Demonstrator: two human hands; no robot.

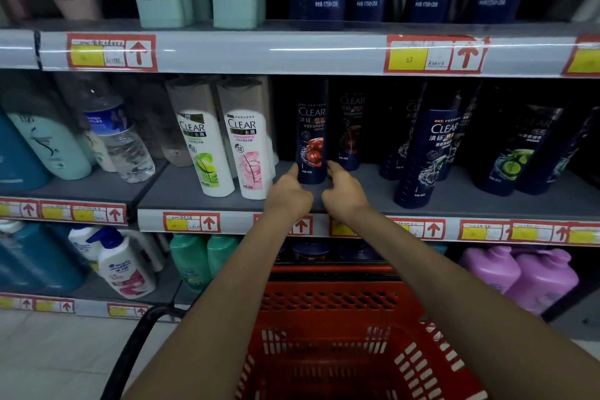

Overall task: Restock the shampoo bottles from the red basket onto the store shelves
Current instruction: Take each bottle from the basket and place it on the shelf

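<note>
Right at the centre of the frame the bottle (311, 136), dark blue with red fruit on its label, stands upright on the middle shelf (181, 191), its long axis vertical and its label facing out. It lies straight ahead of and just above both hands. The left hand (289, 193) touches its lower left edge and the right hand (344, 193) its lower right edge, so the foot is held narrowly between them. Neither hand is clearly nearer, and how far the fingers wrap behind cannot be told. Just to its left stand two white bottles (250, 146), and just behind to its right a like dark bottle (350, 133). Further right a larger blue one (425, 156) leans. My guess is that the coming move is a small push or turn to square the bottle in its row, then a straight pull back of both arms toward the red basket (422, 364) at lower centre.
</note>
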